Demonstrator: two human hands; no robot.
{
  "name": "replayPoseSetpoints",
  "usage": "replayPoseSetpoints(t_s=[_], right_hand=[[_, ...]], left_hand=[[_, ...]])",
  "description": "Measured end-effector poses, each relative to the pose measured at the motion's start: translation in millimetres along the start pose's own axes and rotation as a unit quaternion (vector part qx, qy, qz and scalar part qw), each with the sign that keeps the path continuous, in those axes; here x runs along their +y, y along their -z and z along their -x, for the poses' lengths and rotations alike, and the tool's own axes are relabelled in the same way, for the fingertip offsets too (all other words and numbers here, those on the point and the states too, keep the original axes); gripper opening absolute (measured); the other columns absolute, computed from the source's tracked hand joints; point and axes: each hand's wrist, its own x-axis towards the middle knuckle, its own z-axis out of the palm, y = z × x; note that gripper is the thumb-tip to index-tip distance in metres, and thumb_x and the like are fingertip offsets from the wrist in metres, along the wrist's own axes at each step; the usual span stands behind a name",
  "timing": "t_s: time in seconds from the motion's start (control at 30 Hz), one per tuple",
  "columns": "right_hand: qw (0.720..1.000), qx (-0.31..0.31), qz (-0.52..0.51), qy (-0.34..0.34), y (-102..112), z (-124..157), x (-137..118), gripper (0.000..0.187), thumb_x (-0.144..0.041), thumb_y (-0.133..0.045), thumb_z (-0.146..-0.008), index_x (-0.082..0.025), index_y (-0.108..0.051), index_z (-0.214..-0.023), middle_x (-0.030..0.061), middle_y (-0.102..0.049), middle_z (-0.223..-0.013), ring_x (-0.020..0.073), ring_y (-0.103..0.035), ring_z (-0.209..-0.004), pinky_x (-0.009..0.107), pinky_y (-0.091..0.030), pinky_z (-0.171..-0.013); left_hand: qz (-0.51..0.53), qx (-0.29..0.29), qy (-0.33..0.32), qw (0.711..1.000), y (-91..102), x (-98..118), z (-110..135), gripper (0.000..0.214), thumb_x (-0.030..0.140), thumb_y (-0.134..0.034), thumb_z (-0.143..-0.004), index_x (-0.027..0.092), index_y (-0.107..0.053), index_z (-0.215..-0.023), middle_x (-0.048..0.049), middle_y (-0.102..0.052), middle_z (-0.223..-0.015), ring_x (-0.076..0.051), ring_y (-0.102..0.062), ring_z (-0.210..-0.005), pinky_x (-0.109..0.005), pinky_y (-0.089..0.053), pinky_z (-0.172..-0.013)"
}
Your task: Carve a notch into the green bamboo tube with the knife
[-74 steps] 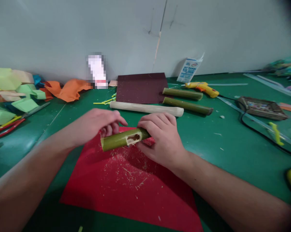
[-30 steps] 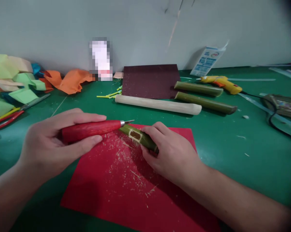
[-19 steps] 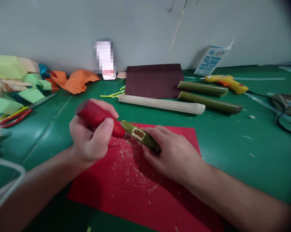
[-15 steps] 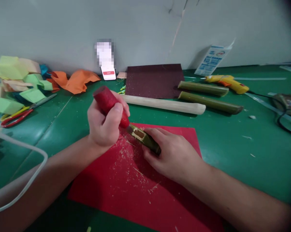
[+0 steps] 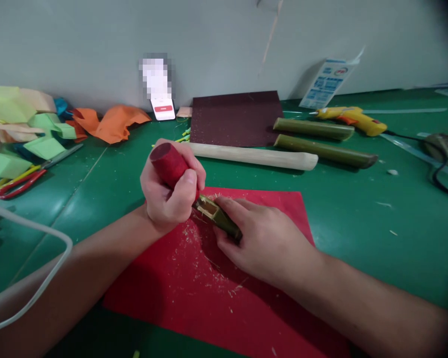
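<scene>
My left hand [image 5: 166, 196] is wrapped round the thick red handle of a chisel [image 5: 170, 161], held at a slant. The chisel's short blade meets the near-left end of a green bamboo piece [image 5: 224, 222], by a rectangular opening cut into its upper side. My right hand [image 5: 268, 236] grips the other end of that bamboo between thumb and fingers and holds it down over a red sheet [image 5: 194, 308]. Pale shavings [image 5: 218, 278] lie scattered on the sheet around the bamboo.
Behind the sheet lie a pale stick [image 5: 254, 157], two green bamboo lengths [image 5: 324, 150], a dark brown sheet [image 5: 235, 119] and a yellow glue gun [image 5: 352, 118]. A phone [image 5: 164, 107] leans on the wall. At left are scissors [image 5: 21, 184] and coloured paper [image 5: 114, 124]; a white cable [image 5: 56, 231] crosses the left forearm.
My left hand and the chisel have shifted slightly right and down, with the handle more upright. The bamboo piece and my right fingers have moved a little left.
</scene>
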Motion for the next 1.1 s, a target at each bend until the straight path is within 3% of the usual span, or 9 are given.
replayPoseSetpoints(t_s=[0.3, 0.43, 0.6, 0.9, 1.1], right_hand=[[1.0, -0.028, 0.003, 0.005, 1, -2, 0, 0.041, -0.035, -0.046, -0.09, -0.017, -0.064, -0.122, 0.009, -0.073, -0.106, 0.0293, -0.071, -0.087, 0.039, -0.051, -0.07], [0.999, -0.042, 0.011, 0.0, 4, -4, -1, 0.042, -0.036, -0.046, -0.089, -0.016, -0.065, -0.12, 0.0103, -0.074, -0.107, 0.0292, -0.071, -0.086, 0.039, -0.051, -0.069], [0.999, -0.046, 0.015, 0.008, 4, -6, -1, 0.041, -0.034, -0.047, -0.088, -0.015, -0.066, -0.118, 0.0111, -0.074, -0.104, 0.0276, -0.07, -0.084, 0.036, -0.049, -0.068], [0.997, -0.025, -0.076, 0.019, 5, -7, 3, 0.03, -0.03, -0.051, -0.086, -0.014, -0.07, -0.103, 0.007, -0.073, -0.08, 0.0152, -0.059, -0.061, 0.027, -0.038, -0.056], [0.994, -0.033, -0.106, 0.002, 6, -7, 3, 0.026, -0.03, -0.053, -0.085, -0.015, -0.071, -0.098, 0.0053, -0.072, -0.077, 0.0138, -0.058, -0.059, 0.026, -0.036, -0.055]], left_hand=[[-0.018, 0.045, 0.052, 0.997, -3.2, -4, -2, 0.024, 0.041, -0.059, -0.091, 0.021, -0.058, -0.077, 0.0035, -0.052, -0.052, -0.01, -0.047, -0.041, -0.028, -0.036, -0.042], [-0.035, 0.081, 0.107, 0.99, -3.1, -3, -6, 0.028, 0.043, -0.062, -0.09, 0.022, -0.056, -0.071, 0.0043, -0.052, -0.048, -0.011, -0.047, -0.04, -0.028, -0.036, -0.041], [-0.09, 0.059, 0.173, 0.979, -4.1, -3, -13, 0.04, 0.04, -0.061, -0.091, 0.021, -0.048, -0.059, 0.0043, -0.048, -0.042, -0.009, -0.043, -0.039, -0.027, -0.035, -0.042], [-0.07, 0.003, 0.114, 0.991, -4.5, 0, -10, 0.025, 0.04, -0.066, -0.088, 0.02, -0.057, -0.075, 0.0043, -0.052, -0.052, -0.01, -0.047, -0.043, -0.028, -0.037, -0.042], [-0.041, 0.051, 0.138, 0.988, -0.5, -2, -7, 0.025, 0.038, -0.065, -0.089, 0.02, -0.056, -0.073, 0.0063, -0.051, -0.047, -0.009, -0.044, -0.039, -0.027, -0.034, -0.04]])
